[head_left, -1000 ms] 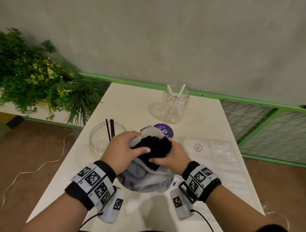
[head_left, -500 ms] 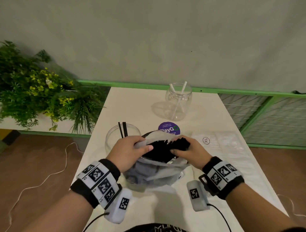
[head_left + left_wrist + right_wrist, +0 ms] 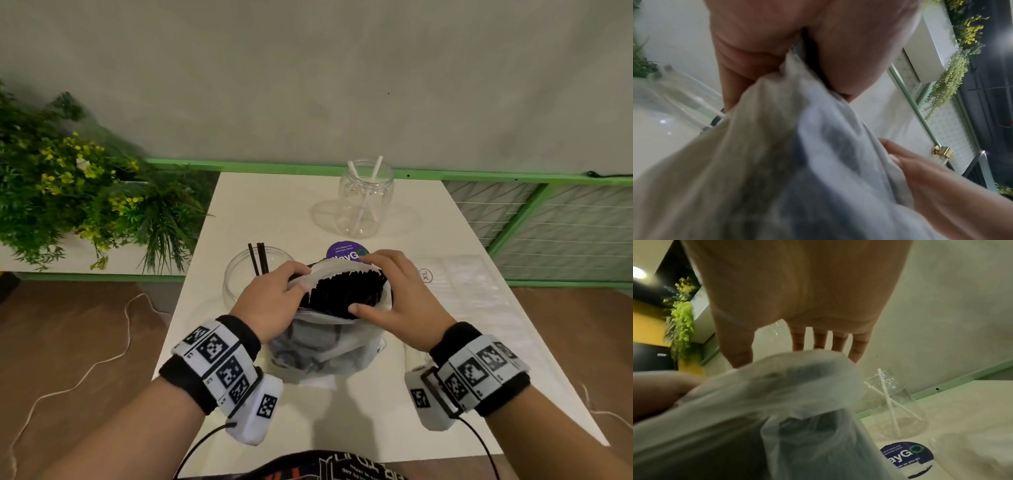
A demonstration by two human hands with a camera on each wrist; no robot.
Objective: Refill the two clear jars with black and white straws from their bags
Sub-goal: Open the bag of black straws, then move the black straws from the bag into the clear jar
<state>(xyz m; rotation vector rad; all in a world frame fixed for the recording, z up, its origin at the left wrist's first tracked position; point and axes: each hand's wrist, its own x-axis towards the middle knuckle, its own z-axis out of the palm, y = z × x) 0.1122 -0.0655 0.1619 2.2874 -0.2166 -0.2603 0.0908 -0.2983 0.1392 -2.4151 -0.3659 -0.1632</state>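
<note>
Head view, with both wrist views. The bag (image 3: 325,346) of black straws (image 3: 346,291) stands on the table (image 3: 496,359) between my two hands, its mouth held open and the straw ends bunched just below the rim. My left hand (image 3: 270,301) pinches the left edge of the bag mouth between thumb and curled fingers (image 3: 748,68). My right hand (image 3: 400,298) spans the right side of the mouth — fingers (image 3: 818,340) loosely spread over the far rim, thumb lying on the near edge beside the straw ends; whether it grips the plastic or only rests on it I cannot tell.

The straws' long axis runs down into the bag, tips upward and leaning slightly away from me. The near jar (image 3: 253,274), holding a few black straws, sits just beyond and left of my left hand, touching or nearly touching the bag. The far jar (image 3: 364,202), with two white straws, stands well apart behind.

I judge the right hand the freer one to draw a bundle — lift along the straws' axis, then carry it left across the bag.
</note>
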